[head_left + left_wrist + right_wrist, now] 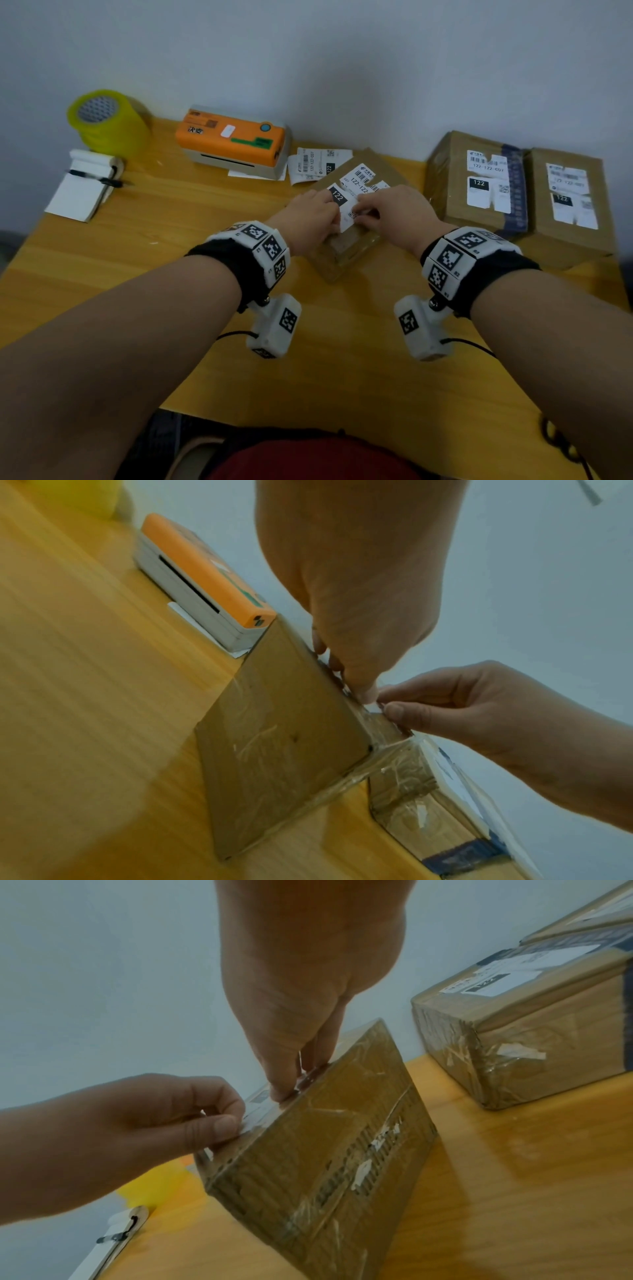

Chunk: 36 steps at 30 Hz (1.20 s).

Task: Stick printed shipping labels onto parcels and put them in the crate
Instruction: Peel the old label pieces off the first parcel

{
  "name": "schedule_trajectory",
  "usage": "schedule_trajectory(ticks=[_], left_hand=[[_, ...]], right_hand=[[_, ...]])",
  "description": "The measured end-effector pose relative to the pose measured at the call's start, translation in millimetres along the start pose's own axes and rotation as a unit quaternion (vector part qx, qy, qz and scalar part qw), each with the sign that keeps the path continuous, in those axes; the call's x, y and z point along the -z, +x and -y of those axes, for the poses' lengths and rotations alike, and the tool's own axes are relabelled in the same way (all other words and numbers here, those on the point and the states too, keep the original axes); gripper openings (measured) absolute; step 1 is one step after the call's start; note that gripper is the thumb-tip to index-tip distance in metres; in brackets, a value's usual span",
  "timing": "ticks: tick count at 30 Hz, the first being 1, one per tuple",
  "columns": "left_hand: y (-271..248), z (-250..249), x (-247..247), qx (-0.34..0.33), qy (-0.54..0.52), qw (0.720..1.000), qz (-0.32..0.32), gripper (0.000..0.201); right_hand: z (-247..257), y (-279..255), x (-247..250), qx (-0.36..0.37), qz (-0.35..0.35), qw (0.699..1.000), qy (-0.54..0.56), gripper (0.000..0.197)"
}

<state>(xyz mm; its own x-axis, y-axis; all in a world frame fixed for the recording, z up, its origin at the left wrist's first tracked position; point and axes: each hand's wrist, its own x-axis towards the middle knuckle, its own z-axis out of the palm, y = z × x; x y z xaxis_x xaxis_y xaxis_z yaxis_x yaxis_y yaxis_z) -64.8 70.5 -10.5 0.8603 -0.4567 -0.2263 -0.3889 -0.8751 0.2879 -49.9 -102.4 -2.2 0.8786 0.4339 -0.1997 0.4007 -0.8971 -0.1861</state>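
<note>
A brown taped parcel (pixel 346 253) lies at the middle of the wooden table (pixel 154 260). On its top lies a white shipping label (pixel 359 186) printed "122". My left hand (pixel 334 214) pinches the label's near left edge between thumb and curled fingers. My right hand (pixel 364 215) pinches the label's near part from the right, close beside the left. The left wrist view has the parcel (pixel 284 737) with my left hand (pixel 359 691) at its top edge and my right hand (pixel 387 707) on the white corner. In the right wrist view both hands grip the label (pixel 255 1107) on the parcel (pixel 325 1164).
Two labelled parcels (pixel 479 181) (pixel 568 205) stand at the right. An orange label printer (pixel 233 140) sits at the back, loose printed labels (pixel 315 164) beside it. A yellow tape roll (pixel 106 120) and a notepad with pen (pixel 82 185) lie at the far left.
</note>
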Motion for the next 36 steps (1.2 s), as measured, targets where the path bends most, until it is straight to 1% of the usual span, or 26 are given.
schedule_trajectory(ticks=[1, 5, 6, 7, 8, 10, 12, 16, 20, 22, 24, 26, 27, 30, 32, 35, 36], left_hand=[[1.5, 0.2, 0.6, 0.003, -0.008, 1.0, -0.004, 0.019], [4.7, 7.3, 7.3, 0.066, -0.084, 0.993, -0.058, 0.02], [3.4, 11.1, 8.9, 0.068, -0.087, 0.992, -0.065, 0.021], [1.8, 15.0, 8.9, 0.06, -0.079, 0.993, -0.064, 0.024], [-0.2, 19.3, 7.8, 0.049, -0.061, 0.995, -0.055, 0.031], [-4.6, 25.5, 2.9, 0.034, -0.035, 0.998, -0.026, 0.054], [-6.2, 28.5, -2.2, 0.048, -0.031, 0.998, -0.013, 0.067], [-1.7, 35.2, -1.5, 0.085, 0.037, 0.996, -0.004, 0.067], [-3.5, 47.3, 5.0, 0.125, 0.053, 0.991, 0.005, 0.072], [-6.4, 52.0, 5.1, 0.143, 0.012, 0.99, -0.013, 0.077], [-9.9, 51.3, 2.5, 0.17, -0.079, 0.982, -0.022, 0.079], [-13.2, 47.6, -2.8, 0.191, -0.159, 0.969, -0.018, 0.082], [-14.1, 46.7, -5.1, 0.195, -0.178, 0.965, -0.012, 0.086], [-14.9, 49.5, -5.7, 0.194, -0.196, 0.961, 0.008, 0.092], [-13.6, 58.2, -2.5, 0.189, -0.192, 0.963, 0.02, 0.092], [-16.5, 75.5, 5.6, 0.178, -0.175, 0.968, 0.034, 0.089], [-18.9, 81.8, 6.9, 0.178, -0.17, 0.968, 0.039, 0.086]], right_hand=[[-0.1, -0.1, -1.0, -0.001, -0.003, 1.0, 0.003, 0.03], [-1.8, -0.8, -6.6, -0.008, -0.019, 0.999, 0.029, 0.029], [-1.8, -1.3, -7.2, -0.007, -0.022, 0.999, 0.029, 0.029], [-1.3, -1.7, -7.3, -0.001, -0.023, 0.999, 0.025, 0.029], [-0.2, -2.5, -6.9, 0.01, -0.021, 1.0, 0.018, 0.031], [4.4, -4.0, -5.1, 0.029, -0.011, 0.999, 0.003, 0.038], [10.2, -3.6, -4.8, 0.042, -0.004, 0.999, -0.006, 0.042], [23.5, 4.0, -12.0, 0.064, -0.012, 0.997, 0.036, 0.031], [39.0, 12.6, -18.2, 0.059, -0.015, 0.996, 0.07, 0.02], [45.6, 16.3, -20.5, 0.047, -0.011, 0.994, 0.094, 0.018], [50.1, 20.1, -21.1, 0.036, 0.004, 0.996, 0.087, 0.016], [51.6, 23.0, -19.8, 0.032, 0.032, 0.997, 0.07, 0.015], [51.6, 24.0, -18.6, 0.033, 0.044, 0.996, 0.067, 0.016], [52.5, 26.3, -17.2, 0.033, 0.072, 0.994, 0.076, 0.017], [56.5, 29.0, -17.2, 0.023, 0.071, 0.992, 0.104, 0.015], [66.1, 34.9, -14.1, -0.011, 0.022, 0.973, 0.228, 0.01], [67.9, 37.1, -13.1, -0.015, 0.009, 0.969, 0.246, 0.01]])
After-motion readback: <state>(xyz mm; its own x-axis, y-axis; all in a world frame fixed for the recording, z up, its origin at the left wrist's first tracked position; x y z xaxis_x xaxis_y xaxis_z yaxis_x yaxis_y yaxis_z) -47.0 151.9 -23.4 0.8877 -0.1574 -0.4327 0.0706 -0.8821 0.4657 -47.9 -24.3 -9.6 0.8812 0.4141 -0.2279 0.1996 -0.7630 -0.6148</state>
